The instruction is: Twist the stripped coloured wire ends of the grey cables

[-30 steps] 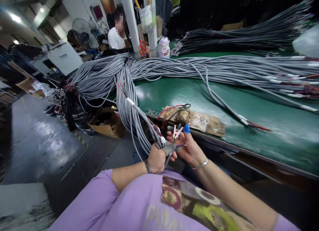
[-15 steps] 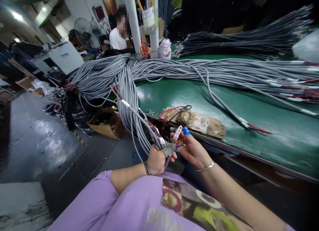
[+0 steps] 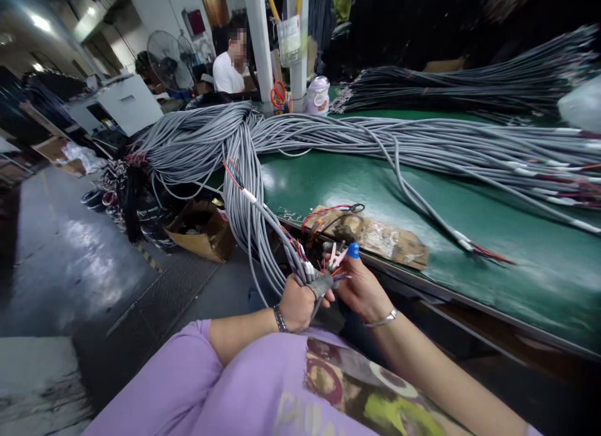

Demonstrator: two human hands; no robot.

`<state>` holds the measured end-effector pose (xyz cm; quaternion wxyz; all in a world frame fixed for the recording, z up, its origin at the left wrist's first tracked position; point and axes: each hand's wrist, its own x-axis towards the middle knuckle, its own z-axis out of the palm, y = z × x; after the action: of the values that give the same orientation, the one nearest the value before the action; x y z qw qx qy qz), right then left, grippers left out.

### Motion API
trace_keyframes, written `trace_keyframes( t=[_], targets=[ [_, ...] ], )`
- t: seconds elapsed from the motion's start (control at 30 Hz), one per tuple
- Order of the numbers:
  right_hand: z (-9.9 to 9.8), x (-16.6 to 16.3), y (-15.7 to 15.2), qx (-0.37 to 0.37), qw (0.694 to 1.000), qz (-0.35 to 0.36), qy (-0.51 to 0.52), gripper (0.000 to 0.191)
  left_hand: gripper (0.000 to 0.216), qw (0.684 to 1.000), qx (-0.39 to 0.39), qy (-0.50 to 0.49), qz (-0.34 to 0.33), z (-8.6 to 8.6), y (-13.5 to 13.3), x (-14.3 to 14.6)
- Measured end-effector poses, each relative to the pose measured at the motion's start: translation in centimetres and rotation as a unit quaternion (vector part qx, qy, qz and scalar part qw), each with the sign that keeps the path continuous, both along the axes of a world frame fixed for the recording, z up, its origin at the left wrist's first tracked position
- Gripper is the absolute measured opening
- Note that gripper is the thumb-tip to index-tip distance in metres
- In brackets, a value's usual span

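the person's left hand (image 3: pixel 299 303) is wrapped firmly round a bunch of gray cables (image 3: pixel 263 226), which hang down over the near edge of the green table (image 3: pixel 338 180). a gray wrap (image 3: pixel 321 286) shows on the thumb side of that hand, and loose colored wires (image 3: pixel 337 274) stick out just beyond it. the right hand (image 3: pixel 365 293) is close beside the left, with its fingers bent about a small pink clip (image 3: pixel 336 257) just above the wire ends; whether the clip bites on a wire is too small to tell. a blue cover (image 3: pixel 353 250) sits on the right thumb.

near the right hand, a worn wooden board (image 3: pixel 399 247) lies along the table edge, with a red wire (image 3: pixel 323 212) and a dark loop at one end. more gray cables run across the table, and a heap of black cables (image 3: pixel 451 88) lies farther back. a purple and white bottle (image 3: pixel 318 98) stands beside a post (image 3: pixel 298 79), near red scissors (image 3: pixel 278 94). below the hanging cables, a cardboard box (image 3: pixel 201 238) sits at floor level.
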<state>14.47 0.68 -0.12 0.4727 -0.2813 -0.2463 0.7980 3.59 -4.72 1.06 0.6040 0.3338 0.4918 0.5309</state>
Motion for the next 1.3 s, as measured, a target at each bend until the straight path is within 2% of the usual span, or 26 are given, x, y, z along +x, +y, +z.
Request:
trace_keyframes(
  t=[0.17,0.4,0.53,0.7,0.9,1.0,1.07,1.2,1.3],
  targets=[
    [-0.3,-0.1,0.3,-0.021,0.998,-0.011,0.054,0.038,0.037,1.000,-0.010,0.002,0.000,0.3,0.0,0.1],
    [-0.6,-0.4,0.4,-0.083,0.992,-0.050,0.083,0.039,0.037,1.000,-0.026,-0.010,0.001,0.4,0.1,0.3],
    [-0.6,-0.3,0.1,-0.066,0.994,-0.045,0.075,0.047,0.038,1.000,-0.005,-0.007,0.000,-0.1,-0.2,-0.1],
    [-0.3,0.4,-0.1,-0.035,0.998,0.005,0.046,0.051,0.037,1.000,0.009,-0.004,-0.012,-0.4,-0.8,-0.6],
    [-0.4,1.2,0.3,-0.039,0.999,-0.015,0.026,0.029,0.038,1.000,-0.002,-0.008,0.003,0.1,-1.0,-0.6],
    [-0.4,1.3,0.2,-0.044,0.998,-0.016,0.033,0.030,0.037,1.000,0.003,-0.019,0.008,0.2,-1.1,-0.6],
    [-0.2,1.2,0.0,-0.041,0.998,0.009,0.046,0.033,0.036,1.000,0.015,-0.017,0.008,0.3,-1.1,-0.6],
    [0.2,0.8,-0.3,-0.018,0.992,0.109,0.061,0.043,0.036,1.000,0.012,-0.006,0.019,0.2,-0.5,-0.4],
    [-0.1,0.4,-0.3,-0.006,0.992,0.111,0.064,0.046,0.036,1.000,0.000,-0.007,0.030,-0.2,-0.2,-0.2]
  ],
)
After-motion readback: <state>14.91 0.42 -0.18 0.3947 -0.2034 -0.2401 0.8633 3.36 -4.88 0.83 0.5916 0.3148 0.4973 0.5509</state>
